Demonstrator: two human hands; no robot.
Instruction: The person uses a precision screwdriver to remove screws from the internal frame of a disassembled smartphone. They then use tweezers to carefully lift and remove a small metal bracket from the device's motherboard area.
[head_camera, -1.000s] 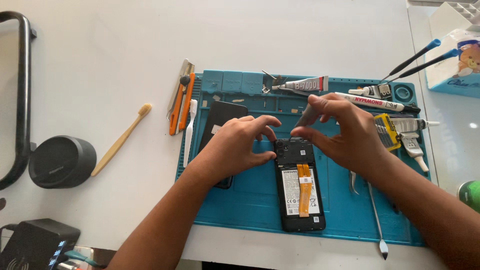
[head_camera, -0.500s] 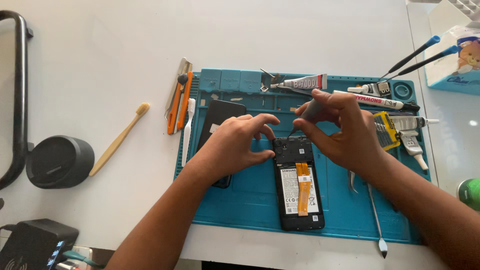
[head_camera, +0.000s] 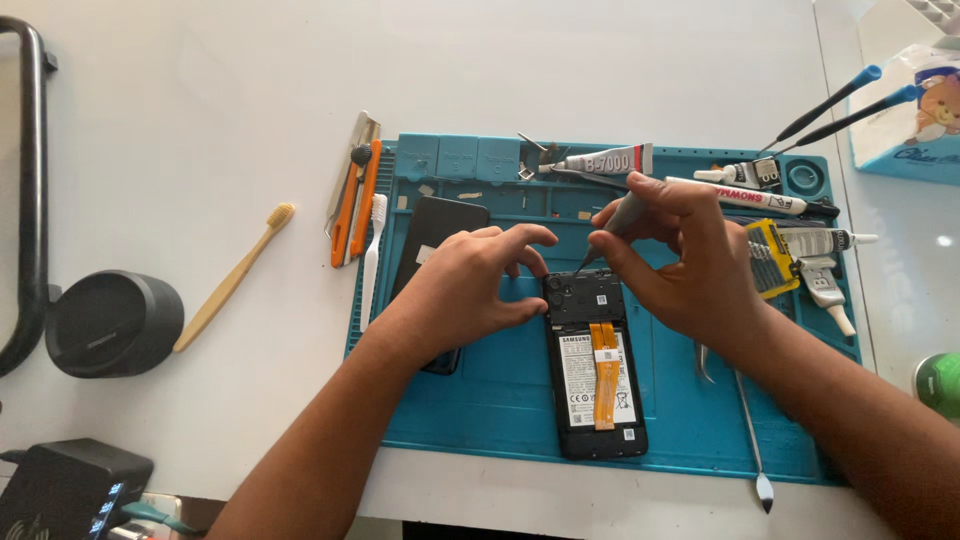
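Observation:
An opened black phone (head_camera: 595, 385) lies back-side up on the blue work mat (head_camera: 500, 400), showing its battery and an orange flex strip. My left hand (head_camera: 470, 285) rests at the phone's top left corner, fingertips touching its edge. My right hand (head_camera: 685, 255) grips a grey-handled screwdriver (head_camera: 620, 218), whose tip points down at the phone's top left. A black back cover (head_camera: 435, 235) lies on the mat, partly hidden under my left hand.
Glue tubes (head_camera: 600, 160), a white marker pen (head_camera: 745, 197), a yellow bit case (head_camera: 770, 255), a metal spudger (head_camera: 750, 440) and blue-tipped tools (head_camera: 835, 100) lie around the mat. An orange cutter (head_camera: 355, 195), bamboo toothbrush (head_camera: 235, 275) and round black speaker (head_camera: 115, 322) are left of it.
My right hand has raised the screwdriver handle a little and set its tip at the phone's top left. The left hand stays at the phone's corner.

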